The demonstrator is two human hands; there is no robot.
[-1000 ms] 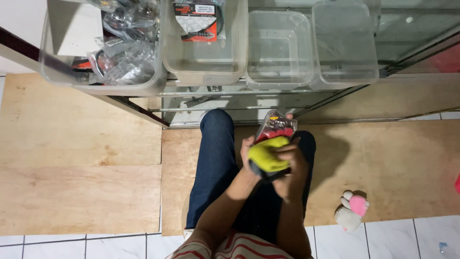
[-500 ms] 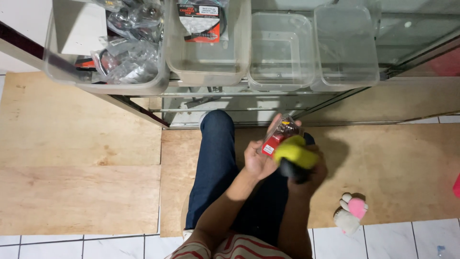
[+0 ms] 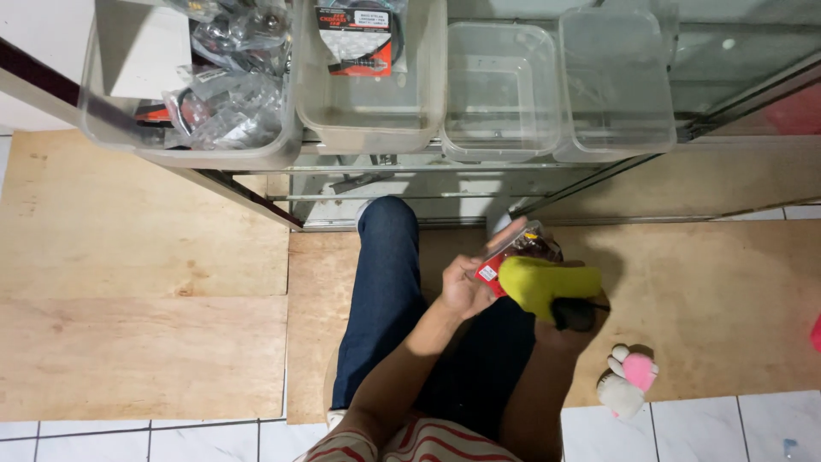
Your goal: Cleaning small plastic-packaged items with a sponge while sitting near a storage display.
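Yellow tool (image 3: 547, 285) gripped in the right hand (image 3: 575, 318) touches the small red packet (image 3: 513, 254) pinched by the left hand (image 3: 466, 287), clear bins (image 3: 500, 94) far above, plush toy (image 3: 627, 381) right.

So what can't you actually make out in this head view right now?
- Right hand: mostly hidden under the yellow tool, so its grip is unclear.
- Small packet in the left hand: contents too small and glossy to identify.
- Left bin: bagged parts jumbled, cut off by the top edge.
- Pink object: cut off by the right edge.
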